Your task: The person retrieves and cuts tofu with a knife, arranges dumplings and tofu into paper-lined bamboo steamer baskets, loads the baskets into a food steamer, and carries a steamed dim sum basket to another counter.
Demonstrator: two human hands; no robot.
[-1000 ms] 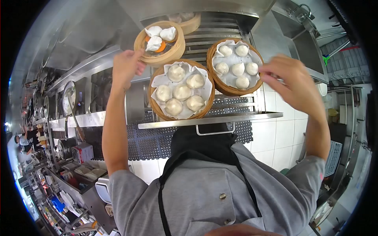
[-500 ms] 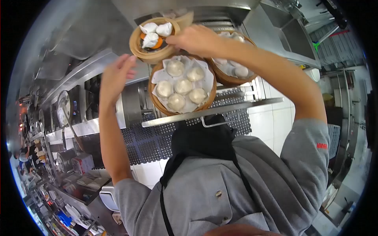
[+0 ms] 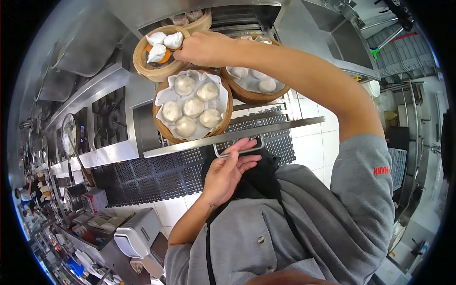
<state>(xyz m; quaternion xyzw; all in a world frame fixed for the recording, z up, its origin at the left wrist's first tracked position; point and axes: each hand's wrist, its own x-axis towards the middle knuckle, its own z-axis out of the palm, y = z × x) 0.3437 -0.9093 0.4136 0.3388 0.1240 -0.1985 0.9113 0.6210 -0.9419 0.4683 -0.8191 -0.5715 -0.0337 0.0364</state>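
Note:
My right hand (image 3: 202, 49) is closed on the right rim of a small bamboo steamer basket (image 3: 140, 61), which holds white dumplings (image 3: 163, 41) and orange slices. My left hand (image 3: 227, 171) is at the metal handle (image 3: 260, 144) on the front of a pulled-out rack, its fingers loosely around the bar. Between the hands, a larger bamboo steamer (image 3: 158, 124) holds several pale round buns (image 3: 193, 108) on white paper. Partly under my right forearm, another steamer (image 3: 254, 97) holds more buns on paper.
Behind the small basket stands another bamboo basket (image 3: 203, 23) with brownish pieces. Gas burners (image 3: 113, 118) and a pan (image 3: 70, 130) line the left. A steel sink (image 3: 339, 42) lies at upper right. A black perforated mat (image 3: 152, 176) covers floor below the rack.
My left hand has come down from beside the small basket to the rack handle. My right hand stays on the small basket. The view has shifted, and the basket behind now shows.

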